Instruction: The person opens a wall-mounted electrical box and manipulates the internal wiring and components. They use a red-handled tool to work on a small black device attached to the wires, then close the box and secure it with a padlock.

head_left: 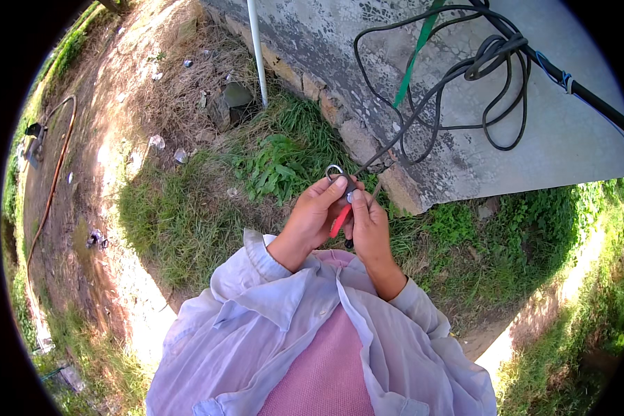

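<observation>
My left hand [306, 216] and my right hand [371, 230] meet in front of my chest, both with bent, closed fingers. Between their fingertips is a small dark piece with a shiny curved metal loop [334, 170] on top, rather like a padlock shackle. A flat red strip [339, 220] hangs below it between the hands, and a small black tip [349, 243] shows lower down. The black cable [388, 147] runs down from the slab to my fingertips; whether it joins the dark piece is hidden by my fingers.
Loops of the cable hang over a grey concrete slab [568, 145] with a broken stone edge. A thick black pipe [589, 104], a green strap [416, 59] and a white pole [258, 55] are nearby. Grass, weeds and a rock [237, 95] cover the ground; a brown hose [57, 173] lies left.
</observation>
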